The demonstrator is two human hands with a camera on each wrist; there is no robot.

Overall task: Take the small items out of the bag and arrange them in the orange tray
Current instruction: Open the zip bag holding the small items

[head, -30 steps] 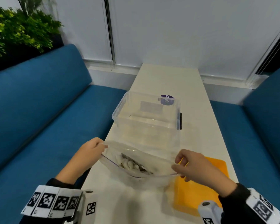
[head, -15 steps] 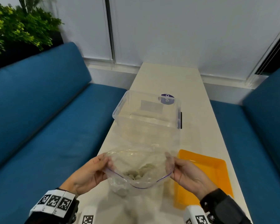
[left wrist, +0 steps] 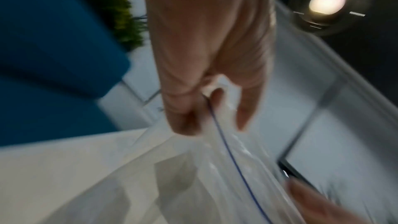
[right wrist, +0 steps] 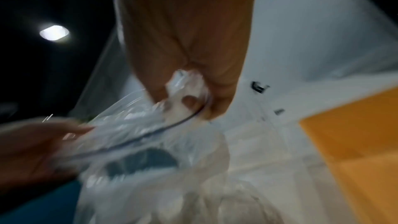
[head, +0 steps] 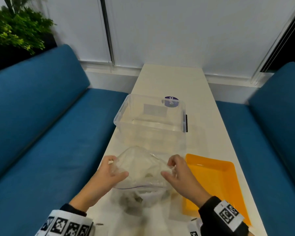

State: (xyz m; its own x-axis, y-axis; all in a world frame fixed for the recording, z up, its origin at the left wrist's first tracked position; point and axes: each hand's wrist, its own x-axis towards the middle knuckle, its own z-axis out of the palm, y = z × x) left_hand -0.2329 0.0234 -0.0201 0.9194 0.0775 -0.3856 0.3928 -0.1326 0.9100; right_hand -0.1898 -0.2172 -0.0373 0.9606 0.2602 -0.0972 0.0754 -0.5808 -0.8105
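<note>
A clear zip bag [head: 140, 169] with a purple seal line hangs over the near end of the white table. My left hand [head: 111, 169] pinches its left rim, and my right hand [head: 170, 169] pinches its right rim. Small pale items [head: 149, 175] show blurred inside the bag. The left wrist view shows my left hand [left wrist: 206, 105] gripping the bag's edge [left wrist: 215, 151]. In the right wrist view my right hand [right wrist: 189, 98] holds the crumpled rim [right wrist: 181, 81]. The orange tray [head: 215, 183] lies empty just right of the bag; it also shows as the orange tray [right wrist: 353, 142] there.
A clear plastic storage box [head: 150, 118] with a purple sticker stands on the table [head: 169, 79] just beyond the bag. Blue sofas [head: 41, 116] flank the narrow table on both sides. A green plant [head: 15, 31] is at the far left.
Both hands have drawn closer together and nearer to me. The bag has dropped lower and its mouth has narrowed. The hands now cover less of the orange tray.
</note>
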